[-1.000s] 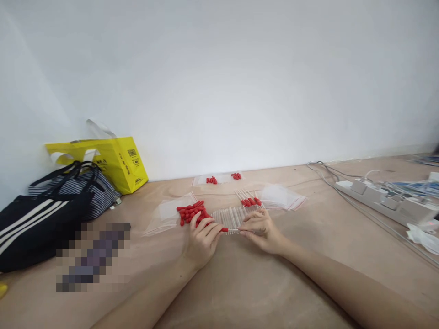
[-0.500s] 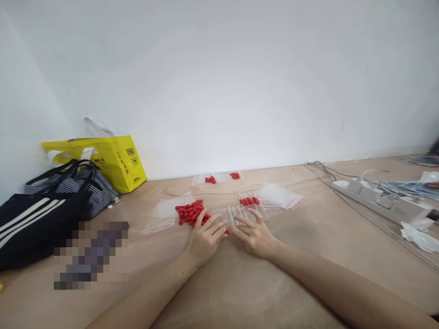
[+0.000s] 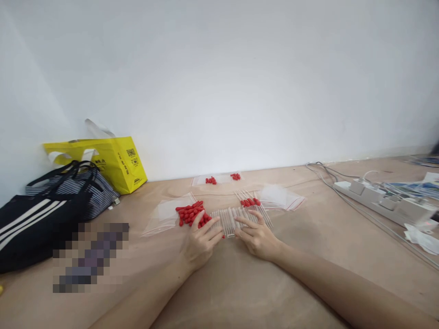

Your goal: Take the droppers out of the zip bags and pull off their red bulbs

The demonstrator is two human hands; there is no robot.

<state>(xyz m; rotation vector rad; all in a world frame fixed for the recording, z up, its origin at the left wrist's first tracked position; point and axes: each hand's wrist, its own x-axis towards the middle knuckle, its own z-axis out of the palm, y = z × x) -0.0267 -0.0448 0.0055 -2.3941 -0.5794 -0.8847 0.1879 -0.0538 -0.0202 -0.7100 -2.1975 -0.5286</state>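
In front of me lies a clear ridged plastic piece with a row of thin parallel bars. My left hand rests palm down at its left side, fingers spread and touching its edge. A speck of red shows under those fingertips; what it belongs to is mostly hidden. My right hand lies over the right side, fingers apart, tips on the bars. Beside my left hand is a pile of red bulb-ended pieces. Beyond my right hand, several red pieces lie across thin whitish sticks.
Clear zip bags lie at left and right. Near the wall is a clear bag with red pieces. A yellow bag and black bag stand left; a power strip with cables lies right.
My left hand has drawn slightly left and toward me, and the red speck has shifted with it. More of the clear ridged piece shows between my hands. My right hand has barely moved.
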